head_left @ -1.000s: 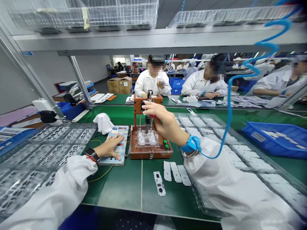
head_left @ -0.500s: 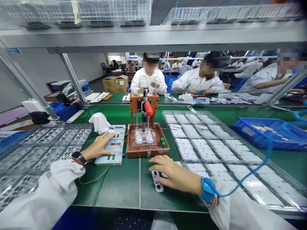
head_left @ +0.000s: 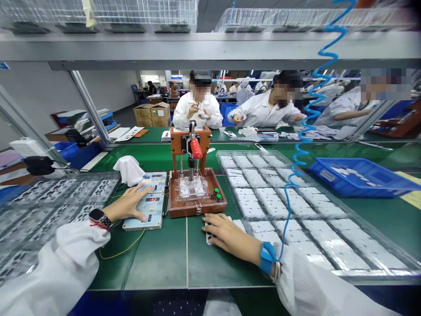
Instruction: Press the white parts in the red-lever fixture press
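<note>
My left hand point(head_left: 131, 202) lies with spread fingers across two light-blue meter boxes point(head_left: 148, 216) with red digital readouts. My right hand point(head_left: 230, 237) rests palm down with fingers stretched over a small white panel with dark cutouts point(head_left: 208, 237), mostly hidden beneath it. Another white piece point(head_left: 239, 225) shows just behind this hand. In front of both hands stands a toggle press point(head_left: 191, 147) with a red handle. Its wooden base point(head_left: 197, 210) carries a clear fixture point(head_left: 190, 188) and two green buttons point(head_left: 217, 194).
A clear tray point(head_left: 237, 204) of white panels spreads at right; another tray point(head_left: 66, 193) with dark-patterned parts lies left. A blue bin point(head_left: 362, 186) sits far right. A coiled blue cord point(head_left: 292, 171) hangs to my right wrist. A white cloth point(head_left: 129, 170) stands behind the meters. Co-workers sit opposite.
My right hand has come down over the small panel, which now lies closer to the press base. My left hand stays on the meters, its thumb lower. The blue cord has swung upright.
</note>
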A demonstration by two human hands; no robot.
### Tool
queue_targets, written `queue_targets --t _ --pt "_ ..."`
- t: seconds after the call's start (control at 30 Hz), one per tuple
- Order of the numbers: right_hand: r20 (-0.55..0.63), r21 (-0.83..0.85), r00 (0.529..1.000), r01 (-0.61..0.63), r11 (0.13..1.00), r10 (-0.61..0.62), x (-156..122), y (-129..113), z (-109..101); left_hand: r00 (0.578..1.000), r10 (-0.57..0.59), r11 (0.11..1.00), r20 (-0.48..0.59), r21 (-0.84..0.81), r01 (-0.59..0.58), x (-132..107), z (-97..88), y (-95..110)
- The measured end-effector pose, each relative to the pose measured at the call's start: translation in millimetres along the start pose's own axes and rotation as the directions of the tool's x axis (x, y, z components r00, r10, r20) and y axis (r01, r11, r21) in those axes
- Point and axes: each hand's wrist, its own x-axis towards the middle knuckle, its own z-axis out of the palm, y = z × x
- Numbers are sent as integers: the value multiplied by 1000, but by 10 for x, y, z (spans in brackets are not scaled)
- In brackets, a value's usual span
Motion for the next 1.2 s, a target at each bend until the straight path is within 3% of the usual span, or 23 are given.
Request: queue_targets --t 0.17,0.27,0.37,0.5,0.57,0.67,0.77,0.83,1.07,1.2 --pt "-107 100 994 -11 995 22 -54 193 -25 992 78 981 -96 184 -59 -18 -97 131" --pt "-168 132 982 -68 989 90 -163 357 -64 965 186 921 -184 374 -107 -75 -174 365" --pt "-115 137 980 -143 980 159 -277 446 -118 915 307 887 -262 427 -176 -156 -228 815" --pt "-19 72 984 -176 982 178 -313 400 -146 849 493 868 -192 175 -465 -178 -154 1571" --pt "4 30 985 -173 984 173 -291 354 -127 830 541 841 -136 63 -537 -109 -23 1858" --pt "15 26 986 -169 985 169 -267 325 -81 859 497 866 -124 4 -501 75 265 2068" --pt "-12 74 985 -171 982 172 -277 352 -48 904 407 912 -127 -5 -411 256 545 2102" --pt "-53 153 984 -163 975 173 -290 388 -43 910 384 923 -154 31 -384 328 671 2111" --pt "-252 483 933 -109 869 258 -310 451 -74 900 375 888 -222 365 -280 307 784 2277" --pt "-264 496 927 -108 862 268 -319 422 -73 913 258 930 -317 336 -147 226 781 2324"
